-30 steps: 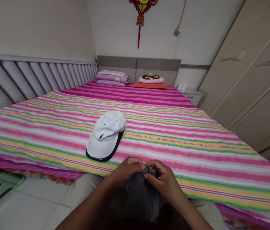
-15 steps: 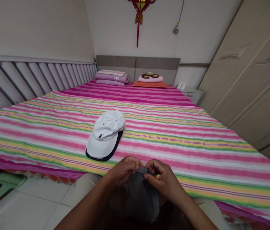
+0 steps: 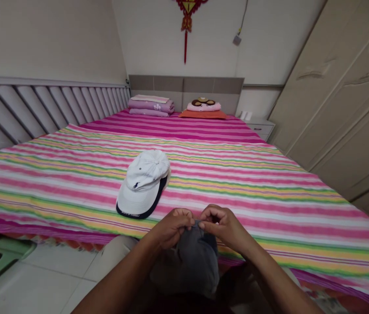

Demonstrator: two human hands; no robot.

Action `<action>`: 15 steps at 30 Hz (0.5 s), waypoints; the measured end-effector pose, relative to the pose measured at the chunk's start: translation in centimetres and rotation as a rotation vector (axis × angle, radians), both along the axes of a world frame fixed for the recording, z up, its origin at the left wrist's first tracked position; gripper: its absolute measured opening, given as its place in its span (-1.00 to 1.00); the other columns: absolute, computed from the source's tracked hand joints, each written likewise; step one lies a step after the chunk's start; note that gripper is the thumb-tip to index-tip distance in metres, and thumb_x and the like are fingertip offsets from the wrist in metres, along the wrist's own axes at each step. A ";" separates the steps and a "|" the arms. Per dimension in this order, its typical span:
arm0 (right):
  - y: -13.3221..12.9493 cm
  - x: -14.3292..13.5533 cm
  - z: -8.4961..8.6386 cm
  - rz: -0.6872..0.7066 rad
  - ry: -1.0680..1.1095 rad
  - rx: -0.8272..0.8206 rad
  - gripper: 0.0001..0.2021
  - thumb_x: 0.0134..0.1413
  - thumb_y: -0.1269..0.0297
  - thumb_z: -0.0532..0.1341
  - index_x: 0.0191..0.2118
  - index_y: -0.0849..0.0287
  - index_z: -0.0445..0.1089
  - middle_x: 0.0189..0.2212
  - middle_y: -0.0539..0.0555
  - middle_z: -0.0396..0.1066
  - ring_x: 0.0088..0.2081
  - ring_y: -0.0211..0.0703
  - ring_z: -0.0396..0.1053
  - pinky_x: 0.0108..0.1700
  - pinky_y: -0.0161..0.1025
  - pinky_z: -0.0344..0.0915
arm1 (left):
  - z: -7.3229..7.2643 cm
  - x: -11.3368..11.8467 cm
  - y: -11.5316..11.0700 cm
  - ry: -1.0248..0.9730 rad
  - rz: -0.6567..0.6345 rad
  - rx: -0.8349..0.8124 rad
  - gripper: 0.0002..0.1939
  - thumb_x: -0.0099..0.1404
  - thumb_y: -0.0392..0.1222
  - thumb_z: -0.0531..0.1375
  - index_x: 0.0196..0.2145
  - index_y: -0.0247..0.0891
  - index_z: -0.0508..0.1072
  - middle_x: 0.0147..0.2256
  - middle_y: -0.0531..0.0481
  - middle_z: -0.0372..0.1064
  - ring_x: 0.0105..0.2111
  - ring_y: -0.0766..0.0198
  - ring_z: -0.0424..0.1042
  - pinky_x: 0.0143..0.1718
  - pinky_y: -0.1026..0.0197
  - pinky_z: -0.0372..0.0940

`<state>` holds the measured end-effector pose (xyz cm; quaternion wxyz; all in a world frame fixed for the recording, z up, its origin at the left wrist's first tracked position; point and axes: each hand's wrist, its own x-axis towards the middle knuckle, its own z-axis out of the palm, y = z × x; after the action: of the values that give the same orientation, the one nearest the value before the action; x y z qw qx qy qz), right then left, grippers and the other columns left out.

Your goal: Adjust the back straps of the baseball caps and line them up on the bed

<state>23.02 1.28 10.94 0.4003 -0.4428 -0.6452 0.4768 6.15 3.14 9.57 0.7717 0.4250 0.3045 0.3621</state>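
1. Both left hand (image 3: pixel 173 227) and right hand (image 3: pixel 226 226) have fingers pinching the grey cloth (image 3: pixel 198 261) between them, by its top edge.
2. They're slightly higher than half a second ago; probably still fiddling there.
3. White cap (image 3: pixel 144 183) sits beyond, on the striped bedspread (image 3: pixel 263 192).

– How is the left hand (image 3: pixel 175 227) held?
– Pinching, thumb against its curled fingers.
– And the right hand (image 3: pixel 226 226)?
– Pinching too, its index finger arched down to the thumb.
– Do they touch?
– No; the fingertips sit just beside each other.
– And behind the wrists?
– Left forearm (image 3: pixel 123 270) and right forearm (image 3: pixel 271 272), both bare, slant inward from below.
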 end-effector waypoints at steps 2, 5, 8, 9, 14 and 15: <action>0.3 0.2 0.1 0.018 0.163 -0.122 -0.78 -0.22 0.18 0.28 -0.54 0.21 0.29 -0.64 -0.10 0.14 -0.55 -0.32 0.04 -0.49 -0.33 -0.02 | 0.2 0.1 -0.1 -0.085 -0.013 -0.038 -0.85 -0.07 -0.26 0.25 -0.61 -0.35 0.33 -0.68 0.12 0.15 -0.65 0.49 0.09 -0.59 0.38 -0.03; 0.4 0.2 0.1 -0.010 0.320 -0.186 -0.76 -0.25 0.18 0.31 -0.55 0.23 0.29 -0.63 -0.10 0.18 -0.55 -0.34 0.06 -0.46 -0.34 -0.01 | 0.0 0.5 -0.2 -0.153 -0.033 -0.054 -0.78 -0.10 -0.30 0.29 -0.43 -0.35 0.38 -0.54 0.05 0.28 -0.54 0.43 0.24 -0.45 0.34 0.11; 0.2 0.0 -0.3 -0.050 0.406 -0.213 -0.73 -0.27 0.16 0.32 -0.55 0.22 0.28 -0.63 -0.10 0.20 -0.55 -0.35 0.08 -0.48 -0.35 0.00 | -0.5 0.8 -0.2 -0.068 -0.041 -0.061 -0.71 -0.13 -0.34 0.30 -0.37 -0.36 0.38 -0.51 0.04 0.30 -0.53 0.41 0.28 -0.43 0.31 0.13; 0.1 -0.1 -0.5 -0.057 0.427 -0.221 -0.72 -0.28 0.14 0.33 -0.55 0.22 0.28 -0.63 -0.10 0.20 -0.56 -0.35 0.08 -0.49 -0.35 0.01 | -0.6 0.8 -0.2 -0.027 -0.041 -0.069 -0.71 -0.12 -0.32 0.30 -0.37 -0.36 0.38 -0.53 0.05 0.30 -0.55 0.41 0.28 -0.45 0.31 0.12; -0.1 -0.3 -0.9 -0.083 0.478 -0.256 -0.69 -0.33 0.11 0.35 -0.57 0.21 0.27 -0.65 -0.09 0.20 -0.58 -0.35 0.08 -0.51 -0.36 0.02 | -0.5 0.8 -0.2 0.122 -0.065 -0.100 -0.78 -0.14 -0.25 0.30 -0.49 -0.41 0.41 -0.65 0.08 0.26 -0.68 0.47 0.17 -0.58 0.35 0.02; -0.1 -0.3 -0.9 -0.084 0.483 -0.265 -0.69 -0.34 0.11 0.36 -0.57 0.21 0.28 -0.65 -0.09 0.21 -0.58 -0.35 0.08 -0.51 -0.36 0.02 | -0.4 0.8 -0.2 0.133 -0.062 -0.109 -0.79 -0.15 -0.25 0.31 -0.51 -0.41 0.42 -0.67 0.09 0.25 -0.69 0.48 0.15 -0.60 0.35 0.00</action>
<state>22.71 1.14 10.04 0.5007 -0.3912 -0.4441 0.6317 6.98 2.95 9.12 0.7827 0.4147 0.3609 0.2919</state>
